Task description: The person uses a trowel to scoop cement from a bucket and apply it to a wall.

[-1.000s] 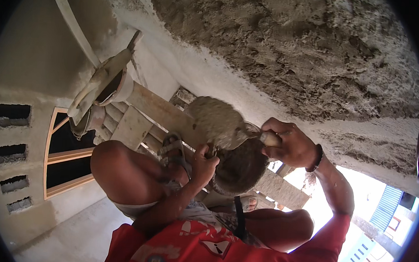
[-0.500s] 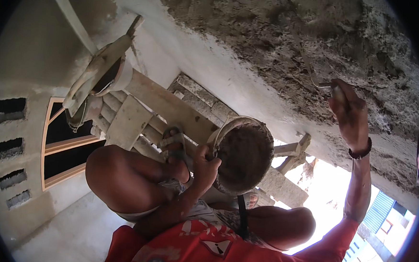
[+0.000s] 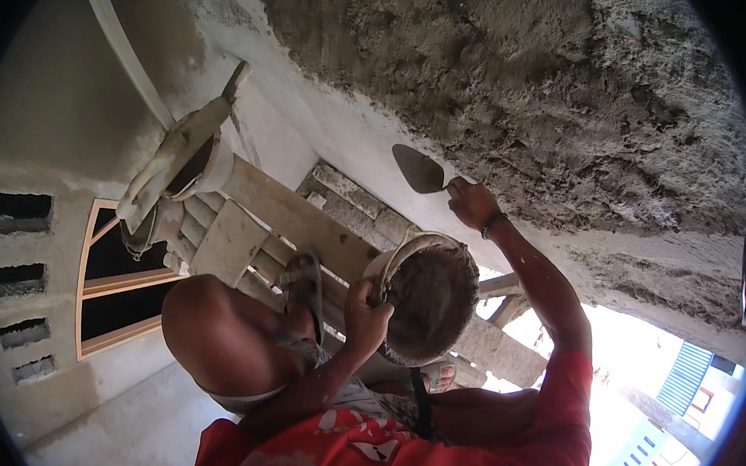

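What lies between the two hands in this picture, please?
In the head view, the bucket lies between the left hand and the right hand.

Strong daylight is received from the right of the bucket [image 3: 379, 268], where the outdoor background [image 3: 638, 360] is overexposed. The wall [image 3: 65, 95] to the bucket's upper left is dimly lit. The trowel [image 3: 420, 169] is rendered fairly sharp; far from the bucket, straight edges are bent.

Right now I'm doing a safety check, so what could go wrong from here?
The left hand holds the bucket at one side, so it might tip and spill its grey mix. The trowel is in the right hand alone and could slip. The sandalled foot is close to gaps between boards, so a misstep seems possible.
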The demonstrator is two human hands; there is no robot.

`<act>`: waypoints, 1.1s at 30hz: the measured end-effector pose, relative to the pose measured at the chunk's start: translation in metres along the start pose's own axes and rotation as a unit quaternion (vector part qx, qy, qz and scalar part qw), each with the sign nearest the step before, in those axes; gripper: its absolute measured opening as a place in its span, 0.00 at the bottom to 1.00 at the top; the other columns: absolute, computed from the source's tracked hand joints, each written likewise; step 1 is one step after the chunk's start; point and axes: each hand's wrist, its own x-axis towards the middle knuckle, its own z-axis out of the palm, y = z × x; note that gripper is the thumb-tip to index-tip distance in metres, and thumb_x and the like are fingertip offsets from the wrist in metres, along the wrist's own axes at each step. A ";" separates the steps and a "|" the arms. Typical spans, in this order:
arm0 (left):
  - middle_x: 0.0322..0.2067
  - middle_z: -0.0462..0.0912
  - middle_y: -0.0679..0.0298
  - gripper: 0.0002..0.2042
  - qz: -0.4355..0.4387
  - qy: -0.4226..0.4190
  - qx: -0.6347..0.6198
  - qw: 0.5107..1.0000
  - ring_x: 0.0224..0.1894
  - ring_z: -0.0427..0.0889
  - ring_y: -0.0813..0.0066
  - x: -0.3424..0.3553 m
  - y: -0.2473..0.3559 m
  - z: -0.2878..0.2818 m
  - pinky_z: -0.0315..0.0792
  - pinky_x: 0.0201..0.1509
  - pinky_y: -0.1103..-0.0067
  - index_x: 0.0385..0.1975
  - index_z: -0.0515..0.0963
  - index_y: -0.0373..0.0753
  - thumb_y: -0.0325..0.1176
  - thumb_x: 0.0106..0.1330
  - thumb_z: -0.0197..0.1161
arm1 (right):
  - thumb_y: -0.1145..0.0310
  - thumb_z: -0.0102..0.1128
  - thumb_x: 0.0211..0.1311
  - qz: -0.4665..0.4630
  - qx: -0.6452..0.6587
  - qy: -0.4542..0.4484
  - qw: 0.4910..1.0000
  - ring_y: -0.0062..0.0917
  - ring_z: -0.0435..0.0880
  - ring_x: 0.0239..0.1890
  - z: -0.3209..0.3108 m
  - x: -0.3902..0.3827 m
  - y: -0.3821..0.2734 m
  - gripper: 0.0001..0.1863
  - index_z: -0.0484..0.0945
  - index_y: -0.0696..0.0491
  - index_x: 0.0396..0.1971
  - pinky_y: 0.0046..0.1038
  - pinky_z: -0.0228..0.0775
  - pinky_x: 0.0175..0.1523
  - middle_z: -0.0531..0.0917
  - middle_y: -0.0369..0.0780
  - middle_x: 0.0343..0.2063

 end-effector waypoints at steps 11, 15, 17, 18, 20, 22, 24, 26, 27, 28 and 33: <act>0.37 0.75 0.58 0.20 0.013 0.017 -0.007 1.000 0.38 0.74 0.69 -0.004 -0.007 -0.001 0.69 0.45 0.76 0.42 0.75 0.29 0.20 0.44 0.59 | 0.65 0.59 0.53 0.042 0.049 0.096 0.993 0.49 0.81 0.40 -0.116 -0.031 -0.037 0.22 0.74 0.52 0.50 0.44 0.75 0.46 0.82 0.52 0.39; 0.36 0.74 0.59 0.20 0.008 0.010 -0.018 1.000 0.37 0.74 0.71 -0.004 -0.008 0.003 0.69 0.43 0.77 0.42 0.75 0.29 0.20 0.45 0.59 | 0.67 0.61 0.53 0.008 0.073 0.135 0.988 0.49 0.81 0.40 -0.140 -0.054 -0.045 0.22 0.75 0.52 0.50 0.43 0.75 0.46 0.82 0.52 0.39; 0.36 0.74 0.59 0.20 0.014 0.002 -0.027 1.000 0.36 0.73 0.72 -0.002 -0.016 0.003 0.69 0.42 0.76 0.42 0.75 0.29 0.21 0.45 0.59 | 0.70 0.61 0.53 0.039 0.073 0.145 0.986 0.46 0.83 0.39 -0.154 -0.063 -0.052 0.21 0.76 0.54 0.50 0.38 0.76 0.44 0.82 0.51 0.39; 0.36 0.74 0.60 0.19 0.017 -0.001 -0.031 0.999 0.36 0.73 0.72 -0.001 -0.020 0.004 0.69 0.42 0.76 0.42 0.75 0.29 0.21 0.45 0.59 | 0.72 0.62 0.53 0.055 0.072 0.149 0.985 0.45 0.83 0.39 -0.161 -0.067 -0.056 0.21 0.76 0.54 0.49 0.36 0.76 0.42 0.82 0.50 0.40; 0.36 0.73 0.60 0.19 0.005 -0.008 -0.030 1.000 0.36 0.73 0.72 -0.003 -0.021 0.006 0.68 0.42 0.76 0.42 0.75 0.30 0.21 0.45 0.59 | 0.70 0.61 0.54 0.042 0.065 0.176 0.981 0.47 0.82 0.39 -0.177 -0.077 -0.067 0.20 0.76 0.54 0.49 0.38 0.76 0.43 0.83 0.50 0.38; 0.35 0.73 0.60 0.19 0.008 -0.005 -0.027 1.000 0.35 0.73 0.73 -0.002 -0.022 0.004 0.69 0.41 0.76 0.42 0.75 0.30 0.21 0.45 0.59 | 0.70 0.61 0.54 0.030 0.057 0.189 0.980 0.47 0.82 0.39 -0.193 -0.085 -0.079 0.20 0.76 0.54 0.49 0.39 0.76 0.43 0.83 0.50 0.37; 0.35 0.73 0.60 0.20 0.025 -0.004 -0.029 0.999 0.34 0.73 0.73 0.000 -0.026 0.007 0.69 0.39 0.76 0.43 0.75 0.30 0.21 0.45 0.59 | 0.71 0.61 0.54 0.028 0.036 0.187 0.981 0.46 0.83 0.38 -0.214 -0.101 -0.088 0.19 0.76 0.55 0.48 0.39 0.76 0.43 0.83 0.50 0.37; 0.32 0.74 0.60 0.19 -0.002 -0.004 -0.048 0.999 0.32 0.73 0.73 -0.002 -0.016 0.004 0.69 0.38 0.75 0.41 0.76 0.31 0.21 0.45 0.59 | 0.72 0.62 0.54 -0.005 -0.018 0.233 0.972 0.44 0.83 0.36 -0.229 -0.115 -0.095 0.19 0.76 0.55 0.47 0.38 0.77 0.39 0.83 0.48 0.37; 0.31 0.74 0.61 0.19 -0.016 -0.003 -0.058 0.998 0.31 0.73 0.73 -0.003 -0.010 0.002 0.69 0.37 0.75 0.41 0.76 0.31 0.21 0.45 0.59 | 0.72 0.62 0.54 -0.007 -0.021 0.246 0.969 0.44 0.83 0.35 -0.239 -0.121 -0.097 0.19 0.76 0.54 0.47 0.38 0.77 0.38 0.83 0.48 0.37; 0.30 0.74 0.61 0.18 -0.013 -0.006 -0.055 0.998 0.30 0.73 0.73 -0.002 -0.013 0.000 0.69 0.37 0.75 0.40 0.76 0.31 0.21 0.45 0.59 | 0.73 0.62 0.54 -0.009 -0.024 0.258 0.966 0.43 0.84 0.34 -0.250 -0.127 -0.101 0.19 0.76 0.54 0.48 0.38 0.77 0.37 0.83 0.47 0.36; 0.26 0.76 0.63 0.14 0.001 0.010 -0.069 0.998 0.29 0.74 0.74 -0.002 -0.022 0.001 0.69 0.36 0.75 0.35 0.77 0.32 0.21 0.45 0.58 | 0.74 0.62 0.52 -0.038 -0.070 0.262 0.962 0.40 0.84 0.29 -0.297 -0.145 -0.139 0.19 0.77 0.53 0.47 0.37 0.77 0.34 0.82 0.44 0.32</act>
